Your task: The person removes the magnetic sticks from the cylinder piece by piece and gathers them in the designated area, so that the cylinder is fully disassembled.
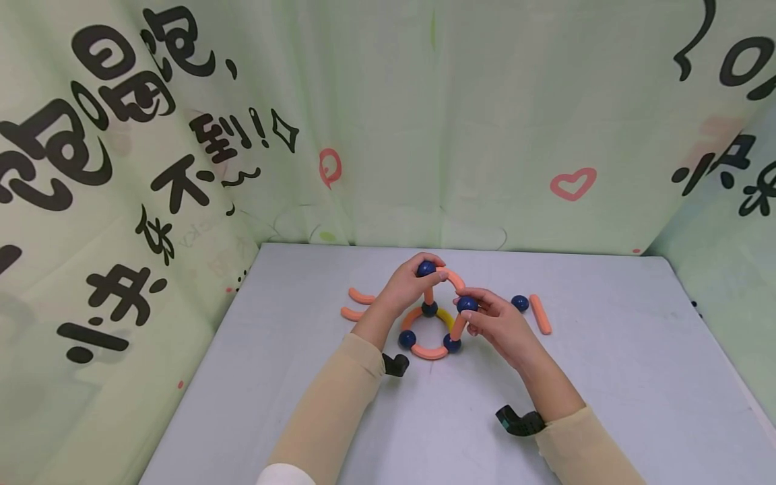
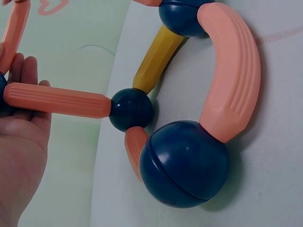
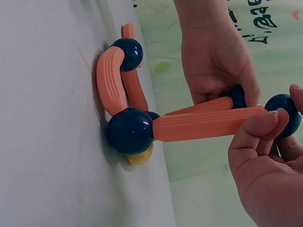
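Note:
A ring of curved orange rods, one yellow rod and three dark blue balls lies on the table. Two straight orange rods rise from balls of this ring. At the top of the farther rod, my left hand grips a blue ball. My right hand pinches another blue ball at the top of the nearer rod, its fingers also touching that rod. A curved orange rod spans between the two held balls; its right end is partly hidden by right-hand fingers.
Two loose curved orange rods lie left of the ring, partly behind the left forearm. To the right are a loose blue ball and a straight orange rod. A printed pale green curtain stands behind the white table.

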A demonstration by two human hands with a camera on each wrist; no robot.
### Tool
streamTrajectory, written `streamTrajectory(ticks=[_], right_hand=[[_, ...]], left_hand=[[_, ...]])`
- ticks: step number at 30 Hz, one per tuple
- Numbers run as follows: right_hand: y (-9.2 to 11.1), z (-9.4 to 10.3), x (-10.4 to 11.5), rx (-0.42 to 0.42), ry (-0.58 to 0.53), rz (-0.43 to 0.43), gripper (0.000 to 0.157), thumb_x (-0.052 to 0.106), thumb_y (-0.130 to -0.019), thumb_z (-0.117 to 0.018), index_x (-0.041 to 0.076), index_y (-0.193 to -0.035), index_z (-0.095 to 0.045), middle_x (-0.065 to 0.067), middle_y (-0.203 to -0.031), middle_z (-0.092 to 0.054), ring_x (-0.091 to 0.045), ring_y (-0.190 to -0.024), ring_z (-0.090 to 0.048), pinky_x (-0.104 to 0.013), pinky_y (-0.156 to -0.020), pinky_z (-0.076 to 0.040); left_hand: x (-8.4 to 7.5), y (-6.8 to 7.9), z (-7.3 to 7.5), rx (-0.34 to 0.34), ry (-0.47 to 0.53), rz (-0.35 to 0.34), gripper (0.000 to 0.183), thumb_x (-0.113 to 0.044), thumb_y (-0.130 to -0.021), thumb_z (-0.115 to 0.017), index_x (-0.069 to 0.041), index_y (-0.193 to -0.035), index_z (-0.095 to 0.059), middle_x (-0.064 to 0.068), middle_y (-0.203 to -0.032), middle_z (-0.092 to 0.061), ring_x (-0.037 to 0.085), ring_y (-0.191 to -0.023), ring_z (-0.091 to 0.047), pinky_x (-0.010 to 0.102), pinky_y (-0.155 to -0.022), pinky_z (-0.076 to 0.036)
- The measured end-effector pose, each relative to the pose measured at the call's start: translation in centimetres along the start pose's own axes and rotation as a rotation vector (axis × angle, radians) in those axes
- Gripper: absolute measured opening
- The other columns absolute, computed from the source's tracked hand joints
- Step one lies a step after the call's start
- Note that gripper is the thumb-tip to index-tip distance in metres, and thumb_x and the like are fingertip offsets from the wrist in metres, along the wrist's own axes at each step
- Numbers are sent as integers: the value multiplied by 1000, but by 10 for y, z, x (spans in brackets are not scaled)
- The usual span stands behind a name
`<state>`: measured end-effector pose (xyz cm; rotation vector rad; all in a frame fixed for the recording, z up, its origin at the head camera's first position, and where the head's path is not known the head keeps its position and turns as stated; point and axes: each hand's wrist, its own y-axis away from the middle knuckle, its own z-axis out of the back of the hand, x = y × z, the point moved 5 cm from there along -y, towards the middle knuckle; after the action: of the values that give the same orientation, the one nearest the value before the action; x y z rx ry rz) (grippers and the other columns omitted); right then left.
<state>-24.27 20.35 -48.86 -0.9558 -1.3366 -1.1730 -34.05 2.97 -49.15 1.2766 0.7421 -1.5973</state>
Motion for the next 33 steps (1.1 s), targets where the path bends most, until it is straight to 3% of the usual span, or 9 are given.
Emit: streamTrajectory(ticks=[7, 10, 19, 23, 29, 33], right_hand=[[-2, 0, -2, 7, 39, 13, 50, 32, -95, -67, 12, -139, -53, -13, -133, -60, -31, -94, -57, -24, -78, -53], [-2, 1, -3, 3, 80, 13, 50, 35, -95, -66, 14, -139, -53, -12, -130, -64, -30, -90, -59, -25, -77, -54], [-2, -1, -2, 1, 127, 0, 47, 35, -96, -65, 18, -138, -53, -17, -127, -64, -19, -82, -58, -26, -77, -52], [-4, -1, -3, 2, 131, -4, 46, 36, -97, -63, 17, -138, -54, -19, -127, -63, -24, -84, -58, -27, -79, -52], [-5, -2, -3, -7, 149, -14, 46, 41, -96, -63, 20, -136, -55, -11, -120, -65, -28, -86, -59, -29, -82, -52], [-5, -2, -2, -8, 137, -22, 46, 42, -96, -63, 21, -135, -56, -17, -125, -63, -38, -91, -58, -29, -81, -52]], left_hand=[[0, 1, 0, -11, -28, 0, 33, -60, -87, -66, -40, -113, -62, -10, -123, -60, 20, -115, -55, 45, -100, -47], [0, 1, -1, -7, -22, -1, 30, -59, -87, -66, -42, -111, -62, -10, -122, -61, 20, -115, -56, 46, -101, -47], [0, 0, -3, 4, -33, -18, 40, -57, -88, -66, -33, -119, -62, -10, -121, -61, 21, -112, -56, 46, -98, -47], [-1, 0, -3, 8, -43, -34, 46, -59, -87, -66, -29, -122, -62, -10, -120, -61, 21, -110, -55, 46, -97, -47], [-1, 0, -4, 16, -31, -39, 49, -58, -87, -67, -27, -125, -62, -10, -124, -60, 21, -113, -55, 47, -99, -46], [-1, 0, -3, 11, -32, -37, 41, -58, -86, -68, -36, -120, -63, -10, -125, -60, 20, -116, -55, 47, -101, -45]])
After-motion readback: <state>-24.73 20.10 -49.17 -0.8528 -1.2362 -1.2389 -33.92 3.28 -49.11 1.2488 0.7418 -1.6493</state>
